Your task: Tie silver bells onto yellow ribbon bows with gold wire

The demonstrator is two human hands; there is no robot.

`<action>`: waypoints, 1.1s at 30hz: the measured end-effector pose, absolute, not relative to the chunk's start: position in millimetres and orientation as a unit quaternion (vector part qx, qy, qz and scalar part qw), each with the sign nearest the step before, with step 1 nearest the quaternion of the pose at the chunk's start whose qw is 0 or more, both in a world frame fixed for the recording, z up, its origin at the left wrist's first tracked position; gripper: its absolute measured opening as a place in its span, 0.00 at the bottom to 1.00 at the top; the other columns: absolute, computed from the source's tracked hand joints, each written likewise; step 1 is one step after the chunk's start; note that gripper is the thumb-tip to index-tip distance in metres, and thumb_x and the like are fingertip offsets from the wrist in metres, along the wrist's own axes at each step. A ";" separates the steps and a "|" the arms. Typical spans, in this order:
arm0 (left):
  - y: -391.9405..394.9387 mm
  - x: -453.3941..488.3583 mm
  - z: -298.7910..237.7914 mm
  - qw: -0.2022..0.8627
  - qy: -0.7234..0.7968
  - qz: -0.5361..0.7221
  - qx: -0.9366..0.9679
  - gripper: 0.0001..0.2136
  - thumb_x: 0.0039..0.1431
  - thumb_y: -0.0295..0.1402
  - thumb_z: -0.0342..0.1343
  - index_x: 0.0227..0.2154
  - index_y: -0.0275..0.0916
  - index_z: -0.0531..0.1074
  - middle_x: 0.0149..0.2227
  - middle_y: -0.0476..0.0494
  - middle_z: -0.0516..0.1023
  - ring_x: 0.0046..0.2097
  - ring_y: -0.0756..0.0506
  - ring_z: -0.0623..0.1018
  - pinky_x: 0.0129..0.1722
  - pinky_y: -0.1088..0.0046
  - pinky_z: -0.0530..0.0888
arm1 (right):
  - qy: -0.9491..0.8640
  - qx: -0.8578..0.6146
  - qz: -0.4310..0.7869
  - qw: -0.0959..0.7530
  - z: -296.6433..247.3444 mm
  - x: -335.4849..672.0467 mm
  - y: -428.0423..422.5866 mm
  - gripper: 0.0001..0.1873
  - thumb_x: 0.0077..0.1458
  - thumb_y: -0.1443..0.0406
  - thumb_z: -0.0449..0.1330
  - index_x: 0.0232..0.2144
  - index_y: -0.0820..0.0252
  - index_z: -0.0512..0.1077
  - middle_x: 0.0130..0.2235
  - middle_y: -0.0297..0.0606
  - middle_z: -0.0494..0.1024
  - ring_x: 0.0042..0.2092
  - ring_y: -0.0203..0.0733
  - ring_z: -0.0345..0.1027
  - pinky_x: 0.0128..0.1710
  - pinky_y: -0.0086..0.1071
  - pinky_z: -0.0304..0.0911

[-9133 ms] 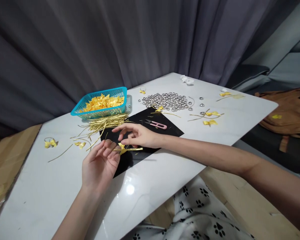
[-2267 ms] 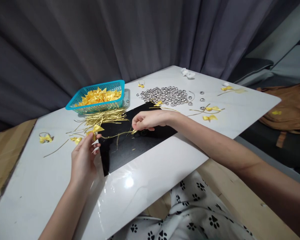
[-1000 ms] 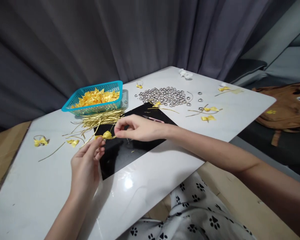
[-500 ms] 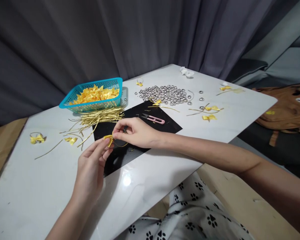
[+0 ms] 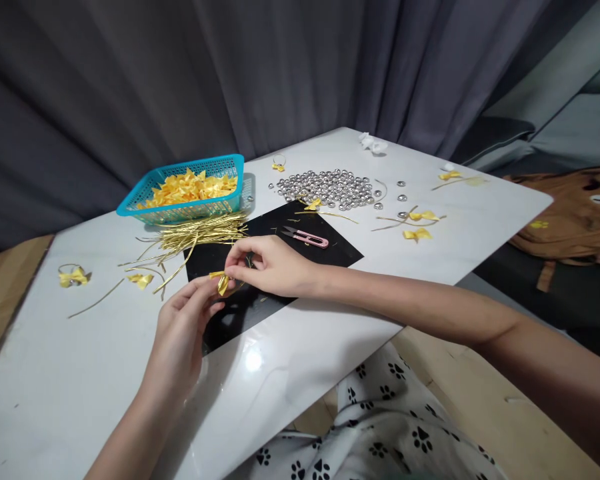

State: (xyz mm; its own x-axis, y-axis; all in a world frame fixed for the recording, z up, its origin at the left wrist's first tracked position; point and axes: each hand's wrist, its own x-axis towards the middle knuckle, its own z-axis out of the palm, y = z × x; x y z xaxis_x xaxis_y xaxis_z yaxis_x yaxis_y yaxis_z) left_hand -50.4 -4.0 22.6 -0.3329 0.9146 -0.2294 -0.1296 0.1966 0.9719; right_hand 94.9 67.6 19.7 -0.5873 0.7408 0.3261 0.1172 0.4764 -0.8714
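Between my two hands is a yellow ribbon bow (image 5: 223, 285), held above the near left part of a black mat (image 5: 230, 320). My left hand (image 5: 187, 313) pinches the bow from the left with thumb and fingertips. From the other side my right hand (image 5: 270, 267) closes thumb and forefinger on the bow's middle, where a gold cord shows in part. The fingers cover much of the bow's centre. On the mat beyond my right hand lie pink thread snips (image 5: 306, 237), blades pointing left. A bundle of gold cords (image 5: 200, 233) rests behind my hands.
A blue plastic basket (image 5: 180, 215) full of yellow bows stands at the back left. Silver beads (image 5: 330, 189) are heaped behind the mat. Loose bows and cords lie left (image 5: 140, 281) and right (image 5: 417, 234). The white table's edge (image 5: 310, 368) runs close to my lap.
The bow has turned slightly between my fingers, and its lower loop now faces me more. The cord loop under my right hand shows less. Both hands keep nearly the same place.
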 end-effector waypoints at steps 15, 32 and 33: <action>-1.9 -50.6 23.0 0.481 0.591 0.558 0.330 0.07 0.35 0.32 0.67 0.20 0.36 0.77 0.26 0.48 0.78 0.34 0.50 0.76 0.33 0.82 0.72 | -0.805 -0.336 0.354 0.339 19.6 95.1 62.3 0.04 0.53 0.69 0.57 0.29 0.65 0.71 0.29 0.34 0.72 0.32 0.32 0.62 0.30 0.26 0.52; -1.8 -51.9 21.6 0.480 0.597 0.536 0.356 0.10 0.35 0.35 0.70 0.20 0.37 0.76 0.23 0.50 0.78 0.29 0.53 0.75 0.31 0.84 0.70 | -0.814 -0.270 0.361 0.366 19.2 94.2 62.7 0.04 0.51 0.75 0.56 0.26 0.66 0.66 0.25 0.30 0.65 0.27 0.29 0.55 0.30 0.25 0.51; -1.8 -51.4 22.5 0.468 0.608 0.532 0.358 0.10 0.34 0.35 0.70 0.20 0.37 0.76 0.23 0.51 0.78 0.29 0.53 0.75 0.31 0.84 0.70 | -0.815 -0.268 0.358 0.368 18.8 93.9 62.5 0.04 0.51 0.75 0.56 0.26 0.67 0.67 0.25 0.30 0.65 0.27 0.28 0.54 0.30 0.25 0.51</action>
